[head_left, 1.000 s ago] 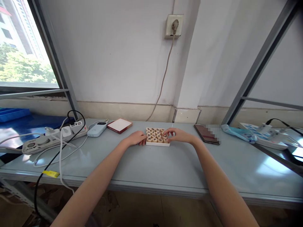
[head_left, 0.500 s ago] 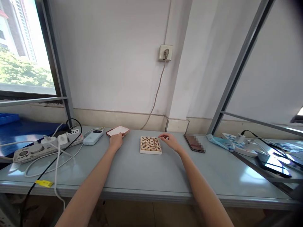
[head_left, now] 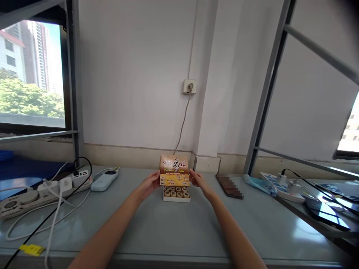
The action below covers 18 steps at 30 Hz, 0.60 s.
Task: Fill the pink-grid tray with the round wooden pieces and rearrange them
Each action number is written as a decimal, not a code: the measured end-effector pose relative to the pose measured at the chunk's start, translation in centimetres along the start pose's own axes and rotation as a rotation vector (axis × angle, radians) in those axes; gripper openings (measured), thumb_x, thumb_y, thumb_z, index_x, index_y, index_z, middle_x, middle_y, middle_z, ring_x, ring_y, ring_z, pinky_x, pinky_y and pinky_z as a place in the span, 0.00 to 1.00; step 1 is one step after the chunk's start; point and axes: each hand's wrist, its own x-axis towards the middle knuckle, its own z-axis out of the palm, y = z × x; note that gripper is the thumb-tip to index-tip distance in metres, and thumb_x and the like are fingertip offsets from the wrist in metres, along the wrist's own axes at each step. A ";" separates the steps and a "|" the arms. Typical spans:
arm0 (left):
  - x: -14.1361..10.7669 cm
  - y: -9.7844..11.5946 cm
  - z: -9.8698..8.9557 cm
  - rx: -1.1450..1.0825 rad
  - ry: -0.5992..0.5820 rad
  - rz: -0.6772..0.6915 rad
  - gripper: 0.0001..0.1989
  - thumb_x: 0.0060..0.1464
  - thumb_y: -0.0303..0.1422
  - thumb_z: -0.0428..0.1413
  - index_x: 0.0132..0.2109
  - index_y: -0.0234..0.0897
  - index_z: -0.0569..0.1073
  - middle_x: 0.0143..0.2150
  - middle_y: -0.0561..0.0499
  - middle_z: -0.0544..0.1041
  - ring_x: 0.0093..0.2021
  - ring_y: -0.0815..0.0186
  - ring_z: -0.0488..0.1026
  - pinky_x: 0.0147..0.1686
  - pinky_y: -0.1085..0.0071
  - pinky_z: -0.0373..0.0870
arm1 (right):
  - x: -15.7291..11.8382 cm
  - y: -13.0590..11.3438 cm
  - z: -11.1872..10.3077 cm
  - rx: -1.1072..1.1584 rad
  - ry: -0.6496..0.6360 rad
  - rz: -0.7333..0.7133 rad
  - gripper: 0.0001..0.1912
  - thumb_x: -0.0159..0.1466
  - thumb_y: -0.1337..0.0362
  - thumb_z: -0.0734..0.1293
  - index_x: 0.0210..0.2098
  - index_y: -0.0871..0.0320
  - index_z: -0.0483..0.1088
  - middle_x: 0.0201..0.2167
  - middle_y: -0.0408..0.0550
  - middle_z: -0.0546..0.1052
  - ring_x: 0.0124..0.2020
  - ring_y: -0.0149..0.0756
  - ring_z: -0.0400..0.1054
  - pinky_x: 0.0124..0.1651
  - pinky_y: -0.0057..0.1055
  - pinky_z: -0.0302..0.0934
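Note:
A printed Chinese chess lid (head_left: 174, 170), brown above and yellow below, is held tilted over the back part of a white box (head_left: 176, 199). Round wooden chess pieces (head_left: 176, 192) with dark characters show in the box's front rows; the lid hides those behind. My left hand (head_left: 151, 183) grips the lid's left edge. At its right edge, the fingers of my right hand (head_left: 198, 180) close on the lid.
A phone (head_left: 230, 186) lies right of the box, with a blue plastic packet (head_left: 260, 185) beyond. To the left are a white device (head_left: 104, 181), a power strip (head_left: 42, 194) and loose cables. A wall stands behind the table (head_left: 168, 231).
The lid has come from the left to above the box, its printed side now showing. My left hand moved right with it, and my right hand has taken its right edge. The view has tilted up.

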 end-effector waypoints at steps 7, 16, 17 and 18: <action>0.4 -1.5 0.5 0.036 0.050 -0.012 0.14 0.50 0.38 0.58 0.41 0.34 0.72 0.37 0.46 0.77 0.38 0.66 0.73 0.36 0.74 0.69 | -0.7 0.5 -0.2 0.028 -0.103 0.042 0.28 0.56 0.38 0.55 0.18 0.56 0.59 0.13 0.37 0.53 0.16 0.26 0.44 0.22 0.29 0.36; 1.8 -3.5 -0.6 0.653 0.120 0.039 0.27 0.48 0.56 0.46 0.29 0.33 0.68 0.18 0.55 0.66 0.18 0.71 0.61 0.18 0.75 0.56 | -0.2 1.1 -0.6 -0.055 -0.061 0.141 0.27 0.53 0.38 0.57 0.22 0.57 0.65 0.13 0.37 0.54 0.16 0.27 0.46 0.20 0.28 0.38; 1.9 -3.7 -0.8 0.726 0.112 0.038 0.27 0.49 0.56 0.45 0.28 0.33 0.67 0.17 0.56 0.65 0.17 0.71 0.59 0.18 0.75 0.54 | -0.3 1.2 -0.6 -0.077 -0.079 0.152 0.27 0.53 0.39 0.57 0.24 0.57 0.67 0.13 0.37 0.54 0.16 0.27 0.46 0.21 0.28 0.38; 1.9 -3.8 -1.1 0.794 0.105 0.034 0.28 0.49 0.56 0.43 0.28 0.34 0.67 0.17 0.55 0.64 0.17 0.71 0.59 0.18 0.75 0.53 | -0.4 1.2 -0.7 -0.102 -0.098 0.160 0.27 0.54 0.39 0.57 0.26 0.57 0.68 0.13 0.37 0.55 0.16 0.27 0.46 0.21 0.28 0.38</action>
